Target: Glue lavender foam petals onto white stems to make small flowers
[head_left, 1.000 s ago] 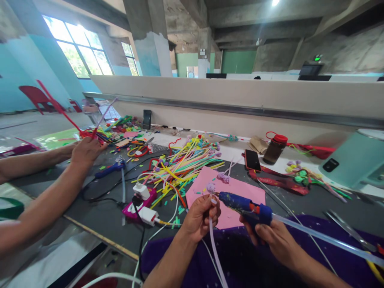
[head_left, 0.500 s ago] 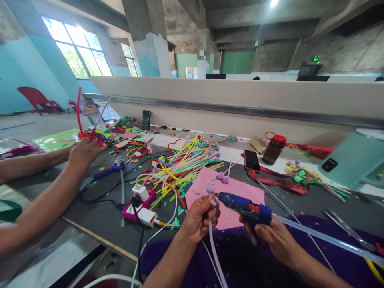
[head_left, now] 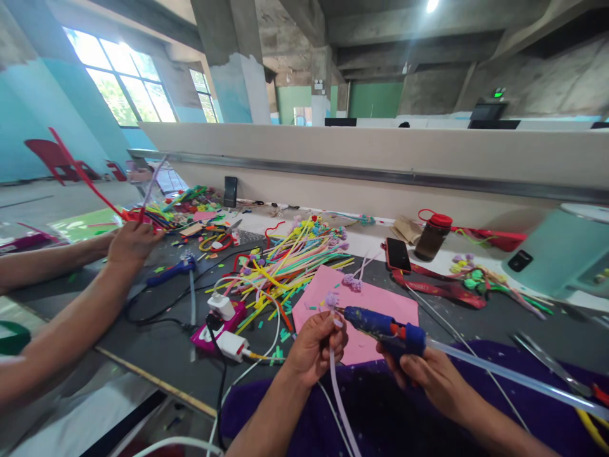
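Observation:
My left hand pinches a pale lilac pipe cleaner, whose long end hangs down toward my lap. At its upper end, by my fingertips, is a small lilac curled bloom. My right hand is wrapped around a blue glue gun, with a clear glue stick running out of its back. The gun's nozzle points left and sits right at my left fingertips; whether it touches the pipe cleaner I cannot tell. Beneath lies a pink sheet, with another lilac curled piece on it.
A heap of colourful pipe cleaners fills the table's middle. Left of me are a power strip with cables and a second glue gun. A co-worker's hand holds pipe cleaners. Scissors, a phone and a bottle lie or stand rightward.
My hands and the glue gun keep nearly the same pose. At the left, the co-worker's red pipe cleaner has tipped over to the left.

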A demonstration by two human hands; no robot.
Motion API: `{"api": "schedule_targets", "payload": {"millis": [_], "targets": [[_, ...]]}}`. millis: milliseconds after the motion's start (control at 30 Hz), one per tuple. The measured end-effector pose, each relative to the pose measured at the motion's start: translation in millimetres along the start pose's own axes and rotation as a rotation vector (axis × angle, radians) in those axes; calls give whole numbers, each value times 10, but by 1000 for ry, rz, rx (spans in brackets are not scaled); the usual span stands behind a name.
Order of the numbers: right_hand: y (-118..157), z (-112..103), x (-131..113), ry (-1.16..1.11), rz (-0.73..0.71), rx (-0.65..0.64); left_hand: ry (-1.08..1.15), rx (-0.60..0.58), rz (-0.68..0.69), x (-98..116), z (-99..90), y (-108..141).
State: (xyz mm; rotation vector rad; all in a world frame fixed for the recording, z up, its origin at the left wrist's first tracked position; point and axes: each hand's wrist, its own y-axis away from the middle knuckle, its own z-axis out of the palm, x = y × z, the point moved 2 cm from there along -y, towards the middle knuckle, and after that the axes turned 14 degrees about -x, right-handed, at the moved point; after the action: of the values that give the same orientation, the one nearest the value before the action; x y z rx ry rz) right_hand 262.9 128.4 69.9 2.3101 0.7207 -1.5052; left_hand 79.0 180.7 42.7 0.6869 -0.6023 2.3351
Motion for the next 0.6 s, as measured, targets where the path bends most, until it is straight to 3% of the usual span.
{"api": "schedule_targets", "payload": {"millis": [200,300,433,600], "targets": [[68,-21,98,18,21,-10,4,7,-3,-3,-14,3],[79,-125,33,63,-62,48,3,-35,13,16,-5,0],[-4,-261,-78,475,-181,49,9,-35,32,62,16,2],[-185,-244,249,913,79,-70,12,-45,12,77,41,1]]}}
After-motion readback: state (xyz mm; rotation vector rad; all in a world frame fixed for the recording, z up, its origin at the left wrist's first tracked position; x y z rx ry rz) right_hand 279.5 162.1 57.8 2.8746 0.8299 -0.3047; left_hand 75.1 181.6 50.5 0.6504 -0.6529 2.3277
